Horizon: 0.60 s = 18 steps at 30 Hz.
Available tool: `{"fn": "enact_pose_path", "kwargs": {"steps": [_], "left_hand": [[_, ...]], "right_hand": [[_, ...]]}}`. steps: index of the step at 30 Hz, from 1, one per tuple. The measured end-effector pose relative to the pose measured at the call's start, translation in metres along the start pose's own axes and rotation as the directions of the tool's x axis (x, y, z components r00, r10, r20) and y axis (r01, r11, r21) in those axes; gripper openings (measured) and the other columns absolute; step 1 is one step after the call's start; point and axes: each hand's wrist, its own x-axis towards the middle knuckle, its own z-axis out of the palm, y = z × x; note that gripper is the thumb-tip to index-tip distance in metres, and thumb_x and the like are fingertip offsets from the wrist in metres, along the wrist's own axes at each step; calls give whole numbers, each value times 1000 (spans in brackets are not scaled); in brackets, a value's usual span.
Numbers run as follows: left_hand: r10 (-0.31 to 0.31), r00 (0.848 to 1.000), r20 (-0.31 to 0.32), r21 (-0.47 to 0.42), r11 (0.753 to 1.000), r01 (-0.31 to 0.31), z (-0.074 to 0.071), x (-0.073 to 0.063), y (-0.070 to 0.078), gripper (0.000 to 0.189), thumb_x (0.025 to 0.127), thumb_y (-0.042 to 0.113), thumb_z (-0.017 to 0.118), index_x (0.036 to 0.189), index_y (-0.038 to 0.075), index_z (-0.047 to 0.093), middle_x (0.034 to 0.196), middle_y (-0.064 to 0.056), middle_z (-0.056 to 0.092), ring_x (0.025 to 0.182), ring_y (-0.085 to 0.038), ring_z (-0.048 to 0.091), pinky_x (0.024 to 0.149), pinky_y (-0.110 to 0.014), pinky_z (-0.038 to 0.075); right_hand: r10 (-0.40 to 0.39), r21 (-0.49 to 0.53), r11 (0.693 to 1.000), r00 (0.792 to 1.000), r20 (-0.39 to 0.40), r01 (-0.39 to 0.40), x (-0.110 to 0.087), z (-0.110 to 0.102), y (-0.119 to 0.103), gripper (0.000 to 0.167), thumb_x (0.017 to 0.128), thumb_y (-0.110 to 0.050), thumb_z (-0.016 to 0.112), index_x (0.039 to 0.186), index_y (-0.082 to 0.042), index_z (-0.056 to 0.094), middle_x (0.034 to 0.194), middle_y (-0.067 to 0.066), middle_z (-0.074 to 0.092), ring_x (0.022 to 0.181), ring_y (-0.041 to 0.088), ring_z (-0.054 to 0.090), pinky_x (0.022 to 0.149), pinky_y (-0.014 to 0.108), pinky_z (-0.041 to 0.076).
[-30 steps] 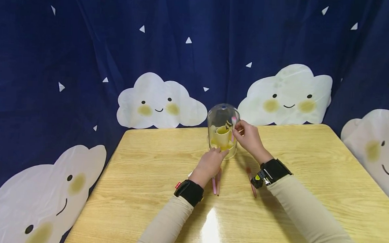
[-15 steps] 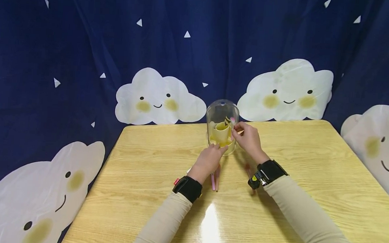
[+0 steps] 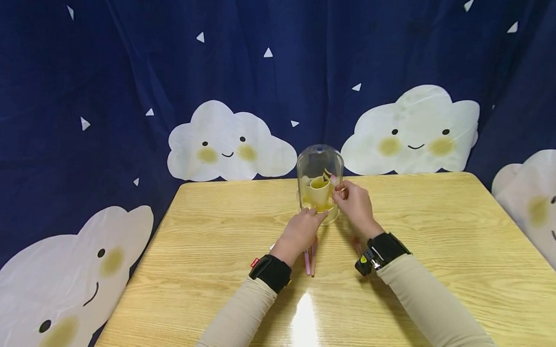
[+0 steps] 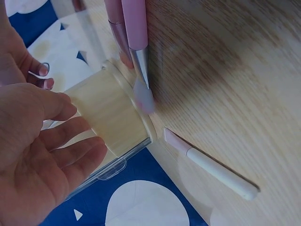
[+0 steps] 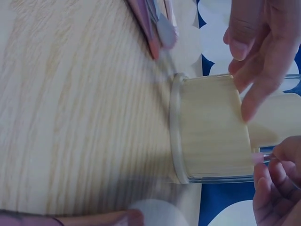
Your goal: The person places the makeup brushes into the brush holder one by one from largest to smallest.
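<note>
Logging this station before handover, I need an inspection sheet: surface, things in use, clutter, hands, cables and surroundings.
Surface: wood-grain table with a glare patch.
Things in use: cream holder with a clear domed cover; pink brush at the holder's rim.
Clutter: two side-by-side brushes and a white-handled brush lying loose.
Hands: right hand pinches the pink brush; left hand touches the holder's front.
Cables: nothing seen.
Surroundings: navy backdrop with white smiling clouds.

The holder [image 4: 110,115] looks like smooth plastic, its clear cover [image 3: 319,159] glossy, the tabletop [image 3: 218,233] shiny grained wood, the brush ferrule [image 4: 140,63] metal.
</note>
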Motion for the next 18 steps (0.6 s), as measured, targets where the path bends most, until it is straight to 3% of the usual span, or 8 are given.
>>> {"fn": "enact_pose_path", "kwargs": {"steps": [6, 18], "left_hand": [[3, 1000, 5, 26, 1000, -3, 5, 1, 1, 59, 95, 12, 71, 150, 24, 52, 131, -4, 65, 118, -21, 62, 87, -30, 58], [-2, 1000, 22, 38, 999, 1, 6, 4, -1, 65, 92, 14, 75, 151, 25, 51, 135, -5, 63, 122, -22, 60, 88, -31, 58]], "right_hand": [[35, -20, 999, 999, 7, -35, -3, 5, 5, 13, 90, -13, 68, 92, 0, 71, 68, 6, 61, 59, 19, 52, 55, 31, 39], [58, -56, 997, 998, -9, -58, -4, 10, 6, 15, 90, -15, 68, 92, -1, 72, 68, 5, 62, 59, 19, 54, 53, 31, 39]]}}
